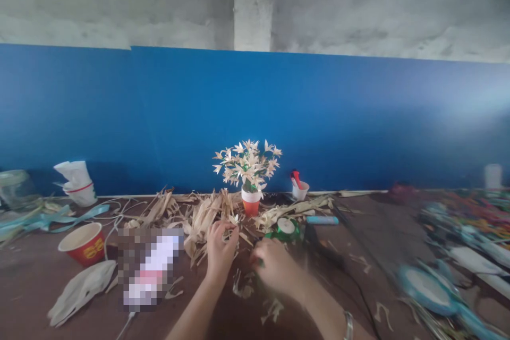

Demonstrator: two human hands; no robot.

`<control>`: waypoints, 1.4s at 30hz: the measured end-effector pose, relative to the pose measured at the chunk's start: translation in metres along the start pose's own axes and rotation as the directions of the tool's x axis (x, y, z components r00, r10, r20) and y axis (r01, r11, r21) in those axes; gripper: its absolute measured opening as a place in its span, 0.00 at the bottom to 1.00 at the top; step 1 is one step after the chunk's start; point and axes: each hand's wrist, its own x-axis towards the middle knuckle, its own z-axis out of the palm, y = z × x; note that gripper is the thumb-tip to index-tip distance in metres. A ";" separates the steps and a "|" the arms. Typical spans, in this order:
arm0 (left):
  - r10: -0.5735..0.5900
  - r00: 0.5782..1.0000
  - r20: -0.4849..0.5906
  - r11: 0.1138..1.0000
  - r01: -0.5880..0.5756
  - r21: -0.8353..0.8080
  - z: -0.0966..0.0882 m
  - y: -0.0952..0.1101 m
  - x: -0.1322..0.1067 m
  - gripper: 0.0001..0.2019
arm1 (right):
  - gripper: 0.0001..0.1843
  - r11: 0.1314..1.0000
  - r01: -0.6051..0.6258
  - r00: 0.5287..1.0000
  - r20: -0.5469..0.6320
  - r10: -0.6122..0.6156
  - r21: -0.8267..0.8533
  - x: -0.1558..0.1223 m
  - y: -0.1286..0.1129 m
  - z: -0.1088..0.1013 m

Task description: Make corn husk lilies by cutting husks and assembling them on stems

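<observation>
My left hand (220,248) is closed in a pinch on a small pale flower made of dried husk (232,219), held just above the brown table (358,287). My right hand (274,265) is curled shut beside it, its fingers on something green and thin that I cannot make out. Behind both hands lies a heap of dried corn husks (207,215). Past the heap stands an orange and white cup with a bunch of husk flowers (247,166). A roll of green ribbon (285,227) sits just beyond my right hand.
A red paper cup (83,243) and a white crumpled cloth (82,289) lie at the left, with blue ribbons (59,218) and stacked white cups (77,180) behind. A small white cup with a red tool (298,187) and a blue lighter (322,220) sit right of the flowers. Blurred colourful items fill the right side.
</observation>
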 end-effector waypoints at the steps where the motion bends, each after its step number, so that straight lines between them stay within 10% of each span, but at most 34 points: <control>1: 0.004 1.000 0.007 1.000 -0.004 0.002 0.000 0.000 0.000 0.05 | 0.10 1.000 0.013 0.998 0.060 -0.012 -0.019 0.004 -0.004 0.004; 11: 0.001 1.000 0.017 1.000 -0.001 -0.026 0.000 0.003 0.001 0.05 | 0.08 0.993 -0.031 0.981 0.185 0.052 -0.115 0.006 -0.013 0.007; 14: -0.036 0.999 0.007 0.998 0.037 -0.054 0.000 0.004 0.001 0.06 | 0.05 0.988 -0.057 0.992 0.122 0.040 0.140 0.011 0.000 0.016; 18: -0.125 0.992 0.029 0.980 0.128 -0.149 0.001 0.007 0.003 0.06 | 0.03 0.680 -0.117 0.992 0.053 0.114 0.724 0.025 0.021 0.022; 26: -0.367 0.903 0.225 0.819 0.428 -0.382 0.004 0.019 0.000 0.10 | 0.13 0.321 -0.033 0.981 -0.031 0.191 0.947 0.031 0.017 -0.005; 33: -0.348 0.908 0.233 0.853 0.410 -0.323 0.005 0.014 0.000 0.11 | 0.13 0.382 0.048 0.965 -0.142 0.221 0.923 0.033 0.017 0.002; 42: -0.273 0.941 0.201 0.908 0.321 -0.269 0.002 0.018 0.001 0.09 | 0.07 0.751 0.090 0.939 -0.307 0.155 0.654 0.033 0.013 -0.010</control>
